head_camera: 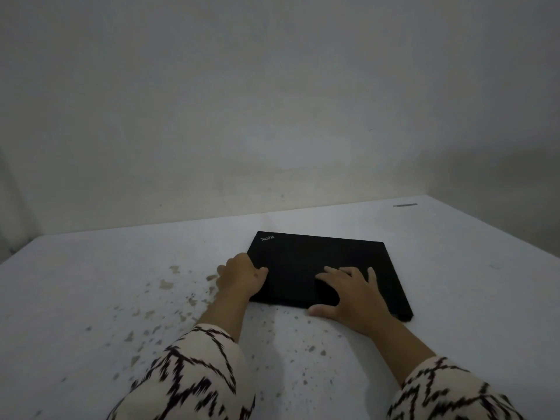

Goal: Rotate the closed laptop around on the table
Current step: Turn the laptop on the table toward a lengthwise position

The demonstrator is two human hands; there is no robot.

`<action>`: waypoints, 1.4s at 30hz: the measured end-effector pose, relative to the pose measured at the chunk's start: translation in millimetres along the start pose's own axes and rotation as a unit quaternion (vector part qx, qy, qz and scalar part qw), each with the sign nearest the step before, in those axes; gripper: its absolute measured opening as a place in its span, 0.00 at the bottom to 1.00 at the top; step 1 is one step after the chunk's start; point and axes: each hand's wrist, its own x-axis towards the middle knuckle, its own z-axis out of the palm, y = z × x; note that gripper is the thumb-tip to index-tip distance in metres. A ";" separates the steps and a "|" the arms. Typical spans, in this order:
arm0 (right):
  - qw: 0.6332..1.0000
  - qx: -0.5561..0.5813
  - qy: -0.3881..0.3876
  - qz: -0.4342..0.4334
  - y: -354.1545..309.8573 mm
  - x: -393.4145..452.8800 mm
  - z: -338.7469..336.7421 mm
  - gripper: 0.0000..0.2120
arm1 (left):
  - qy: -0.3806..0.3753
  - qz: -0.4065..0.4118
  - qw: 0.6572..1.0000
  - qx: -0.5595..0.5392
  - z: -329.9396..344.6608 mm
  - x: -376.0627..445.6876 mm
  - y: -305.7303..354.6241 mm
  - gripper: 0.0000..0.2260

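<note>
Gripping the laptop [318, 262] at its left edge, our left hand [242, 275] pivots it; right hand [353, 294] lies flat, steadying it on the bench [91, 283].

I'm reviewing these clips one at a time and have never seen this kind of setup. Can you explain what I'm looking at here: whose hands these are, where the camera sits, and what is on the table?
There is no machine here. A person wears one wide-angle camera on the head, so the picture looks forward and down at that person's own two bare hands, with patterned sleeves at the bottom edge.

On the white table, which is speckled with small stains, lies a closed black laptop, flat, with its logo at the far left corner. A plain wall stands behind.

The left hand grips the laptop's left edge, thumb on the lid. The right hand lies spread on the lid near the front edge, thumb at that edge. Nothing is lifted; both hands look placed to turn the laptop on the table.
</note>
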 end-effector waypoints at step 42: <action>0.948 0.069 -0.029 0.308 5.1 -3.7 7.4 0.60 | -0.105 0.237 0.947 0.192 33.8 88.9 70.5 0.27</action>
